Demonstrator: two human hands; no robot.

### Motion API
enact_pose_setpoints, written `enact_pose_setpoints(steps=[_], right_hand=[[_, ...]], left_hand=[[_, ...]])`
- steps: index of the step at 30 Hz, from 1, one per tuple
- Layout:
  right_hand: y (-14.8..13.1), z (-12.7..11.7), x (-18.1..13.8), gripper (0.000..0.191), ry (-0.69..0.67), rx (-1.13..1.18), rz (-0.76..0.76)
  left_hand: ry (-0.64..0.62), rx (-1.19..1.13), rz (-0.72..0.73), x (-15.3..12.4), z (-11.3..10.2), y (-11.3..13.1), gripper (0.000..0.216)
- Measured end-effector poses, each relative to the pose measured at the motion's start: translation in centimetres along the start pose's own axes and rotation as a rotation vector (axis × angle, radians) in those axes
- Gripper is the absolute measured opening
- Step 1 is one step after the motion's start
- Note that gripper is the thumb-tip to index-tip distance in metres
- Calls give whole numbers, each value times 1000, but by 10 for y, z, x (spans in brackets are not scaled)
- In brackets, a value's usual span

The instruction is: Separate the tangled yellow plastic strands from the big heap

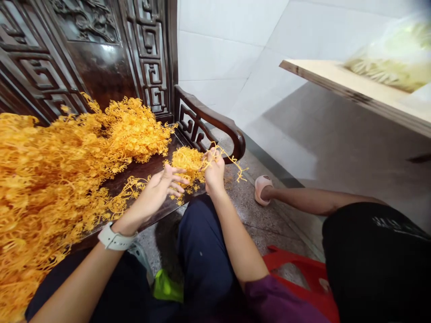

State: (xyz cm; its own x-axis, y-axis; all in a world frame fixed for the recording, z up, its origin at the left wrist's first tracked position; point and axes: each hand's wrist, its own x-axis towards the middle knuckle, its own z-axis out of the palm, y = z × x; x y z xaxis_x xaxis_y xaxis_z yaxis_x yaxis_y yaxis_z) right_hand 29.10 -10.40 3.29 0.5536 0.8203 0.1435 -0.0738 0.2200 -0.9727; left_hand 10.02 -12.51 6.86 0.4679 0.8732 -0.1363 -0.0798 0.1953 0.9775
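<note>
My right hand [214,172] is closed around yellow-orange plastic sprigs, and a thin branched stem [239,169] sticks out of it to the right. Just left of it, my left hand [164,183] has its fingers apart and appears to hold nothing. A small pile of yellow-orange sprigs [187,159] lies on the dark wooden bench [168,210] behind and between the hands. To the left, a large heap of the same sprigs [67,166] covers much of the bench, with a few loose sprigs [129,190] near my left wrist.
A curved wooden armrest [215,119] bounds the bench on the right, below a carved backrest [104,67]. A board [323,80] at upper right bears a clear plastic bag [387,58]. Another person's leg [303,199] and a red stool [299,273] are at right.
</note>
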Motion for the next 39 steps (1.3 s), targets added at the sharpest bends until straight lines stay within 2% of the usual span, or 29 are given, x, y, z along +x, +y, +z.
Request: enact_pose_setpoints(steps=[4,7,9,15,19,23,26,29,33,39], right_hand=[[-3,11,-11,43,-30,-13,-110],[-9,20,-22,42,-115,36,-88],[-13,25,-29,42,-184,87,-45],[-21,28,-34,39,-291,140,8],[-25,25,-35,30,-426,74,-24],[-30,25,-40,33,-574,-8,-34],[-33,24,-41,38,-623,-38,-5],[-33,21,-41,41,-680,-9,72],[-29,17,-39,36,-704,101,104],[-25,19,-37,36,-668,148,60]], left_hand=[[157,-78,105,-7,8,10,55],[285,-117,42,-5,3,8,43],[316,-169,-6,-3,-1,6,39],[291,-315,-2,-5,-1,6,28],[240,-376,-28,-5,-2,9,38],[152,-318,109,-4,-6,5,37],[214,-221,207,-4,-9,2,32],[270,-190,219,-4,-11,3,27],[290,-188,189,-3,-11,4,17],[279,-204,120,-7,-3,3,20]])
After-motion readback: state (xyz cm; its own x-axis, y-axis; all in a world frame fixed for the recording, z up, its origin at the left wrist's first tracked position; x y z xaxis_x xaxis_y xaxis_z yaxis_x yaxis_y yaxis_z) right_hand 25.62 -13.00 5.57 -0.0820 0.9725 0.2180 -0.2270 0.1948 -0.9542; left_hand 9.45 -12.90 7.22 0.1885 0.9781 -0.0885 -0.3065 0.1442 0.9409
